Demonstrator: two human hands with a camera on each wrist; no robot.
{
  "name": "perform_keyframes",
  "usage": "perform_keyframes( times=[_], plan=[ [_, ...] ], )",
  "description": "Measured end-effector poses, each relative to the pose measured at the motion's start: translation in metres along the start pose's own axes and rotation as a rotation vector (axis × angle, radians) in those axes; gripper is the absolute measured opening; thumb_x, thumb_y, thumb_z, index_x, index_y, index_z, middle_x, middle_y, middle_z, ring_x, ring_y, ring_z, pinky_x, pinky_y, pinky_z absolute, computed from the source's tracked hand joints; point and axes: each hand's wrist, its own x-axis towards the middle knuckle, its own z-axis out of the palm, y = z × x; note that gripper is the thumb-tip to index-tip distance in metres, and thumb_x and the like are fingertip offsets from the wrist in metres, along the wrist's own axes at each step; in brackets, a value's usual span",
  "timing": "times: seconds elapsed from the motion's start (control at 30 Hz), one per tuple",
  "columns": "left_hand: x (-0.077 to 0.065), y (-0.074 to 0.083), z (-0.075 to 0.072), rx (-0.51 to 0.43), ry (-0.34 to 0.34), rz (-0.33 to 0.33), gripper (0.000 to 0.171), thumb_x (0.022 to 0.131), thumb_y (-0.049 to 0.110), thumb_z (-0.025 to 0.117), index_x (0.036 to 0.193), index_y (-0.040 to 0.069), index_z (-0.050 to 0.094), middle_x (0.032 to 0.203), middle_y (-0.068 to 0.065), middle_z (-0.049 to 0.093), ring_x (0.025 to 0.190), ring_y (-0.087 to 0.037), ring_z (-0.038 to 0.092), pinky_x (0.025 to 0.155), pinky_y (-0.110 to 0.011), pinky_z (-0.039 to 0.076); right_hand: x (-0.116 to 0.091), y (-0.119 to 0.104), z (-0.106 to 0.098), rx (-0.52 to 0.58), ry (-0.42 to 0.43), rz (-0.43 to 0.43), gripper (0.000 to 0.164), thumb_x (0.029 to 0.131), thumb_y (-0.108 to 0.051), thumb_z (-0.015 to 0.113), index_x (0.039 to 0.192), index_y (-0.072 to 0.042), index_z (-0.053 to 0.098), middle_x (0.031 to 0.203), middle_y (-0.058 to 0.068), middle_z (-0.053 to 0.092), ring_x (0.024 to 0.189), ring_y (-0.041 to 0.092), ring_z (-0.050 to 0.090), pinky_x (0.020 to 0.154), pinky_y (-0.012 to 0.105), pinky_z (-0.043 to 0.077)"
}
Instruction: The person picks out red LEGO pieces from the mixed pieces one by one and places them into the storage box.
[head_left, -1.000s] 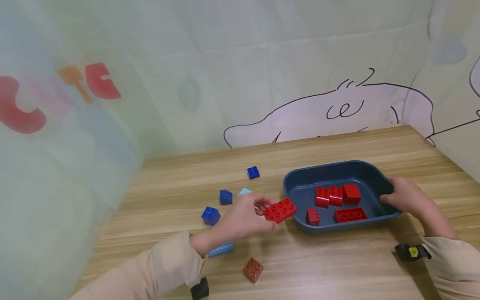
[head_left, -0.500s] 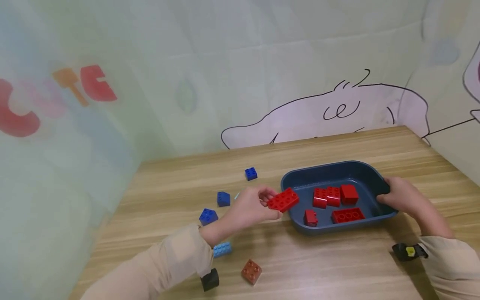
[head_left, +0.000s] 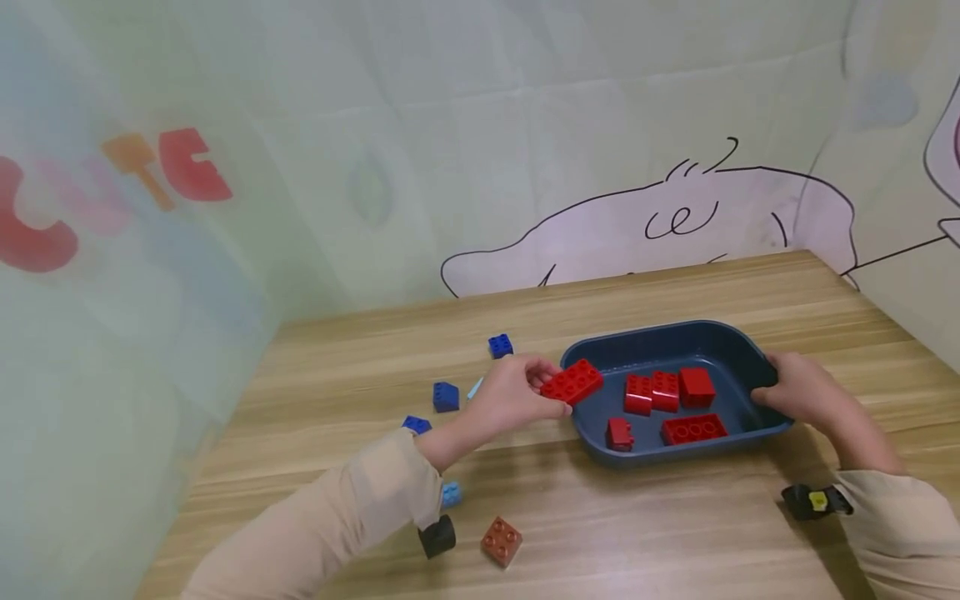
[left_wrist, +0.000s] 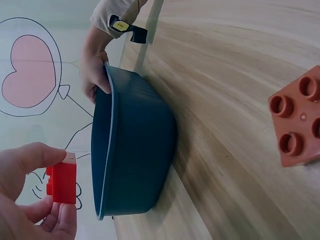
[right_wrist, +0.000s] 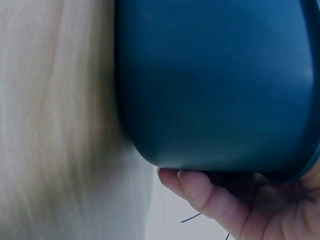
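Pinched between the thumb and fingers of my left hand (head_left: 513, 393) is a red toy brick (head_left: 572, 382) with studs on top. It is held at the left rim of a dark blue basin (head_left: 600, 450), tilted and above the table. My right hand (head_left: 806, 396) grips the basin's right end, thumb over the rim and fingers on the outside wall, as the right wrist view shows. Inside the basin lie several red bricks, among them a long one (head_left: 694, 429) turned studs-down and a small one (head_left: 619, 434) near the front left.
Left of the basin on the wooden table (head_left: 637, 533) lie blue bricks (head_left: 446, 397), one (head_left: 500, 346) farther back. A light blue brick (head_left: 451, 494) is partly hidden by the left sleeve. A brown brick (head_left: 501, 542) lies near the front. A printed curtain (head_left: 375, 125) stands behind.
My left hand has moved forward and slightly right with the red brick, from beside the basin to over its left rim. My right hand keeps its grip on the basin.
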Motion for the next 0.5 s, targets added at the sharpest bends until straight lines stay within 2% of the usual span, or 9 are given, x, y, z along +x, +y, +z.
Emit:
perform_keyframes(
  times=[0.23,0.5],
  plan=[
    [0.012,0.005,0.001,0.036,0.006,-0.007,0.037,0.071,0.017,0.080,0.104,0.008,0.065,0.089,0.000,0.061,0.081,-0.016,0.055,0.066,-0.022,0.049,0.000,-0.001,0.000,0.019,-0.028,0.031,0.041,0.074,-0.004,0.063,0.101,0.024,0.048,0.079,0.021,0.061,0.068,0.025,0.056,0.061,0.040,0.050],
    [0.020,0.005,0.002,0.022,0.011,-0.008,0.037,0.071,0.015,0.081,0.103,0.006,0.064,0.090,-0.001,0.062,0.081,-0.016,0.055,0.067,-0.022,0.049,0.000,-0.002,0.000,0.029,-0.044,0.053,0.044,0.075,-0.004,0.063,0.104,0.025,0.047,0.082,0.024,0.061,0.069,0.025,0.057,0.062,0.041,0.051]
  ],
)
